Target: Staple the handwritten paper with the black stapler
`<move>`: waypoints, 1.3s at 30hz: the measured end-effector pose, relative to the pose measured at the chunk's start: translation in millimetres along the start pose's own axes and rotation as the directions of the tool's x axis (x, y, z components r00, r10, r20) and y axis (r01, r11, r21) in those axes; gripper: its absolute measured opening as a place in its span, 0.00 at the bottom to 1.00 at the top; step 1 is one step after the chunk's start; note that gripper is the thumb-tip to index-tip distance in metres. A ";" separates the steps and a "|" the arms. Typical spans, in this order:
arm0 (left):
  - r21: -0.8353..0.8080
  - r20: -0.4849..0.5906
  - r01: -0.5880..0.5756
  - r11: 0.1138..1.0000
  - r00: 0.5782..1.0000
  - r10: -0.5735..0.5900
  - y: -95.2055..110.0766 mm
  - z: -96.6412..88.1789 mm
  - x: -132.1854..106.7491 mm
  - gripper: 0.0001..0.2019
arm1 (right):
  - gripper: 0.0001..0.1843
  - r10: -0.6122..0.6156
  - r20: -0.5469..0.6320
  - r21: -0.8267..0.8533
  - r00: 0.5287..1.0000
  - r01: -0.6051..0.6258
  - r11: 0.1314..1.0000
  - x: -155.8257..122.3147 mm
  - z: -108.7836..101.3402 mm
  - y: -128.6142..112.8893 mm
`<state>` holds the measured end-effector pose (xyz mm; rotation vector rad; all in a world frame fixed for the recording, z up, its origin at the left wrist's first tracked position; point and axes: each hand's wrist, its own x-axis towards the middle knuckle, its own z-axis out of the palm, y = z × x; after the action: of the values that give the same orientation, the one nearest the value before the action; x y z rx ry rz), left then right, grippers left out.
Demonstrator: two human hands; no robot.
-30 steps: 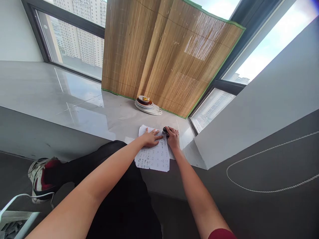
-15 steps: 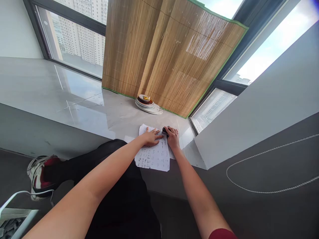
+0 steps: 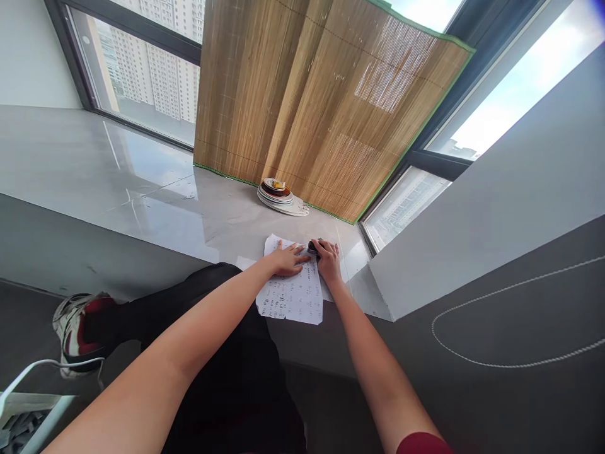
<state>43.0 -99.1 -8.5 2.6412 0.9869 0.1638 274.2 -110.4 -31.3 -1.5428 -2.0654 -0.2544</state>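
A white sheet of paper covered in handwriting lies on the grey sill, its near end jutting past the front edge. Flat across its upper part, with fingers spread, rests my left hand. My right hand is closed over a small black stapler-like tool at the paper's upper right edge. Fingers cover most of that tool, so its full shape is hidden. The left fingertips lie close beside it.
Behind the paper, a stack of plates stands on the sill. A bamboo blind hangs behind them. On the right are a wall and a looped cord. My shoe is at lower left, near a white cable.
Hardly anything differs. The view has shifted very slightly; both hands, the paper and the black tool hold their places.
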 end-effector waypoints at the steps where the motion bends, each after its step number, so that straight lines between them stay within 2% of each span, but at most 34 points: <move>1: -0.002 -0.002 0.000 1.000 1.000 0.000 -0.3 0.2 0.3 0.30 | 0.37 0.002 0.004 -0.002 1.000 -0.002 1.000 0.1 -0.1 -0.7; 14: 0.007 0.006 0.017 1.000 1.000 -0.017 -1.8 -2.5 -2.0 0.30 | 0.37 -0.046 0.112 -0.108 0.993 0.058 0.992 1.5 -2.1 -12.5; 16: 0.026 0.010 0.019 0.999 1.000 -0.019 -2.8 -3.0 -3.3 0.29 | 0.37 -0.023 0.071 -0.089 0.997 0.030 0.996 0.8 -1.6 -14.4; 19: 0.035 0.007 0.012 0.999 1.000 -0.013 -5.5 -2.8 -4.1 0.29 | 0.36 0.073 -0.074 -0.075 0.995 -0.078 0.994 -1.7 2.3 -13.6; 23: 0.061 0.016 0.009 0.998 1.000 -0.010 -7.4 -2.4 -2.9 0.29 | 0.32 0.201 -0.200 -0.067 0.959 -0.218 0.974 -4.1 9.8 -6.2; 28: 0.097 0.046 0.027 0.995 0.998 -0.032 -6.7 -2.6 -1.7 0.31 | 0.19 0.334 -0.273 -0.015 0.902 -0.351 0.936 -4.3 10.8 -4.1; 33: 0.101 0.017 0.033 0.994 0.999 -0.035 -7.3 0.9 -3.7 0.33 | 0.11 0.323 -0.328 -0.001 0.888 -0.343 0.939 -4.5 -4.2 -17.9; 35: 0.095 0.009 0.023 0.995 1.000 -0.024 -7.4 3.0 -3.5 0.33 | 0.10 0.354 -0.389 0.073 0.851 -0.355 0.932 -4.4 -9.9 -27.7; 37: 0.077 -0.046 0.052 0.996 0.998 -0.049 -7.3 3.7 -2.2 0.34 | 0.09 0.443 -0.401 0.205 0.802 -0.393 0.896 -4.6 -11.9 -41.7; 39: 0.057 -0.168 0.148 0.987 0.976 -0.137 -7.6 0.7 -1.2 0.32 | 0.08 0.512 -0.329 0.322 0.794 -0.416 0.851 -5.1 -9.9 -60.3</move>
<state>37.5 -94.6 -11.7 2.6401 1.2525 0.3231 222.1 -138.8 -15.6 -1.6333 -1.2909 -0.1199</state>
